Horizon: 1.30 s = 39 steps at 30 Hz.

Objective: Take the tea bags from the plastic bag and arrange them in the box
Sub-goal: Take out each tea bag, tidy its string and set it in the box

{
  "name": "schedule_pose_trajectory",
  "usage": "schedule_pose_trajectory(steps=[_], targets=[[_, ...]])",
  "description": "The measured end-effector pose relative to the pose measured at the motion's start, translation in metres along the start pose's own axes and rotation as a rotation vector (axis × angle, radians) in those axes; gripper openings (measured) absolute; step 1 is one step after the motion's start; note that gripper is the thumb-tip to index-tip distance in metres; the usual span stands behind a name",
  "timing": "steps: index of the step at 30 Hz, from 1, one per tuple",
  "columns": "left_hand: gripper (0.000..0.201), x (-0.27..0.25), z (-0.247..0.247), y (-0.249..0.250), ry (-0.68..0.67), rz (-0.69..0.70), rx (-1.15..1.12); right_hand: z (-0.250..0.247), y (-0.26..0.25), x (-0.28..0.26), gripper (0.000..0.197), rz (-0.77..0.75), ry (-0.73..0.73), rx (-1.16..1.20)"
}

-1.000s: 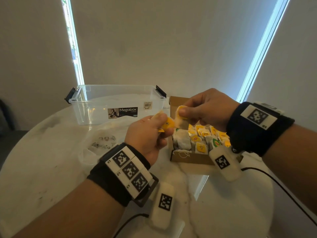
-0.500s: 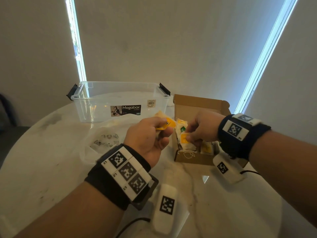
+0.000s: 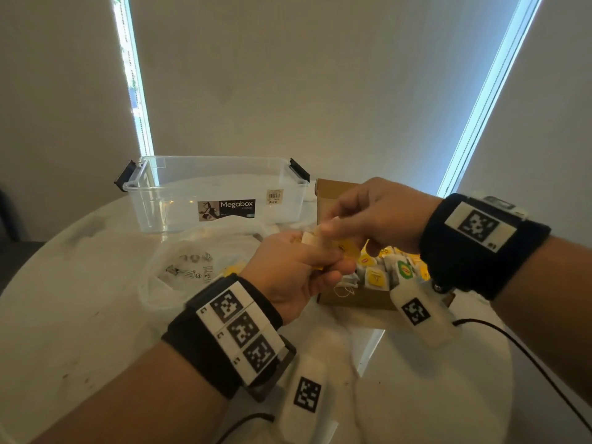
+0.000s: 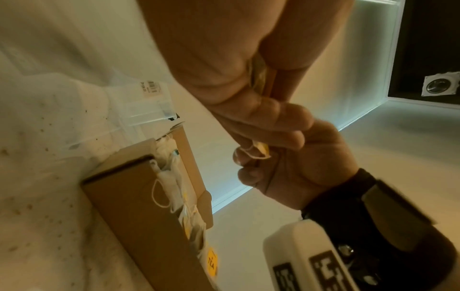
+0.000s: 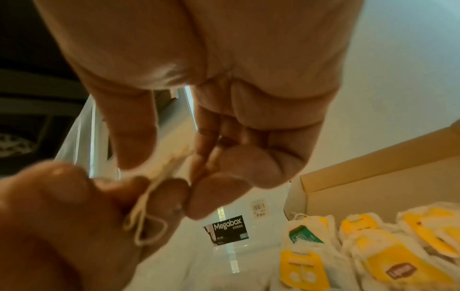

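My left hand grips a small bunch of tea bags with yellow tags, just left of and above the brown cardboard box. My right hand meets it from the right and pinches one tea bag of the bunch between thumb and fingers. In the left wrist view its string loop shows between the two hands. Several tea bags lie in rows in the box. The crumpled clear plastic bag lies on the table left of my left hand, with a yellow tag showing inside.
A clear Megabox storage tub stands behind the plastic bag, touching the cardboard box's far left corner. The box's flap stands up behind my right hand. The round white table's edge curves close on the right, with cables hanging from both wrists.
Half a second ago my right hand was down in the box with a tea bag. It has risen back to my left hand and now pinches a tea bag there.
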<state>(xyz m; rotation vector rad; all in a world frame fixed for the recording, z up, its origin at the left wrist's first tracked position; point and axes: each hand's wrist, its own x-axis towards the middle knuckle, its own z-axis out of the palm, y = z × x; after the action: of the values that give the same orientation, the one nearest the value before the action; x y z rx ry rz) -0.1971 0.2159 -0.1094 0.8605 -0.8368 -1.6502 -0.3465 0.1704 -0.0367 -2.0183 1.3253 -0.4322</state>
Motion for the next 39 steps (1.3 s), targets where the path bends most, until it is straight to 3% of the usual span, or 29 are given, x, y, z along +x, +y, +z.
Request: schedule_pose_trajectory(steps=[2, 7, 12, 15, 21, 25, 30, 39], targets=[[0.024, -0.002, 0.002, 0.0, -0.013, -0.011, 0.001, 0.002, 0.002, -0.004, 0.012, -0.038, 0.032, -0.122], [0.017, -0.003, 0.008, 0.001, 0.039, -0.021, -0.023, 0.0, 0.01, -0.012, 0.018, -0.01, 0.18, 0.061], [0.012, 0.002, 0.011, 0.002, 0.1, -0.046, -0.202, 0.0, 0.008, -0.018, 0.028, 0.085, 0.134, 0.326], [0.014, 0.003, 0.011, 0.001, 0.095, -0.074, -0.263, 0.002, 0.009, -0.019, 0.02, 0.082, 0.122, 0.271], [0.01, 0.003, 0.011, -0.001, 0.159, -0.023, -0.111, -0.009, 0.011, -0.014, 0.017, 0.092, 0.191, 0.243], [0.019, 0.005, 0.009, 0.003, 0.179, 0.01, -0.04, -0.018, 0.011, -0.008, 0.011, 0.08, 0.187, 0.072], [0.005, 0.005, 0.002, 0.002, 0.183, 0.002, 0.087, -0.034, 0.021, 0.021, 0.007, 0.167, 0.264, 0.0], [0.006, 0.013, -0.012, 0.005, 0.133, -0.068, 0.012, -0.044, 0.049, 0.078, 0.01, 0.301, 0.078, -0.425]])
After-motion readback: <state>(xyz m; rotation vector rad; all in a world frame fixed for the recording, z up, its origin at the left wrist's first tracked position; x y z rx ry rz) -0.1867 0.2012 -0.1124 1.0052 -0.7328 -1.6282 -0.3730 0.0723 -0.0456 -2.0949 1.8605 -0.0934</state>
